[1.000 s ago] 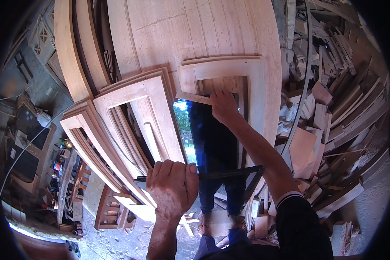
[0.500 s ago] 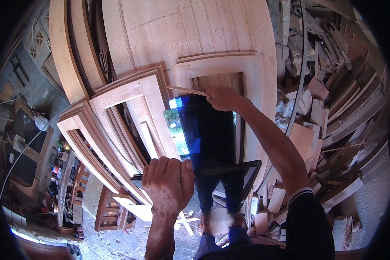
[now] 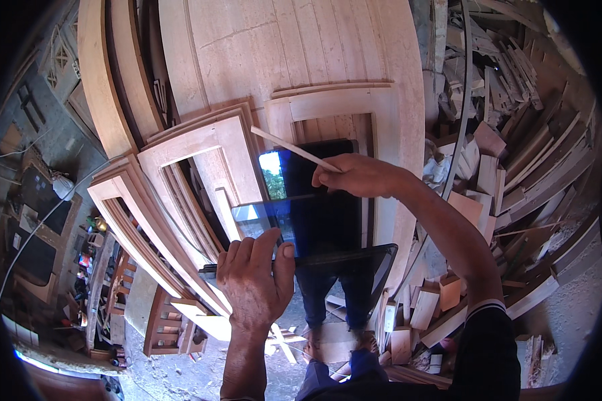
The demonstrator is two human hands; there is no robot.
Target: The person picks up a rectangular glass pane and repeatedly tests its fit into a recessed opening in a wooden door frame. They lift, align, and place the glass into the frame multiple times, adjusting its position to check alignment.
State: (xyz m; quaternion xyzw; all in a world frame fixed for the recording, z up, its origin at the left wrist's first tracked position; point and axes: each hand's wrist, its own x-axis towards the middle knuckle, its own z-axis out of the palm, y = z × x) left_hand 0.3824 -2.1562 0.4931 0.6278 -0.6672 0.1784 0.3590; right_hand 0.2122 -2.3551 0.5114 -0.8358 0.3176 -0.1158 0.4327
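Observation:
My left hand (image 3: 255, 284) is closed over the upper edge of a dark glass pane (image 3: 376, 275), with its thumb and index finger somewhat apart. In my right hand (image 3: 361, 175) is a thin wooden strip (image 3: 287, 146), pinched and pointing up to the left. The right fingers are close to the top edge of a second, tilted glass pane (image 3: 247, 215); whether they touch it I cannot tell. Behind, another dark pane (image 3: 344, 150) leans against a pale wooden frame (image 3: 384, 120). The panes overlap and carry reflections, so their lower parts are hard to separate.
A large wooden panel (image 3: 301, 40) stands behind the frames. More wooden frames (image 3: 187, 144) lean at the left, beside a cable (image 3: 37, 234). Heaped offcuts (image 3: 535, 174) fill the right side. My feet (image 3: 364, 341) are among scraps on the floor.
My right hand has come down and nearer, and the strip now slants more steeply. The tilted pane's top edge has dropped. My left index finger has stretched away from the others.

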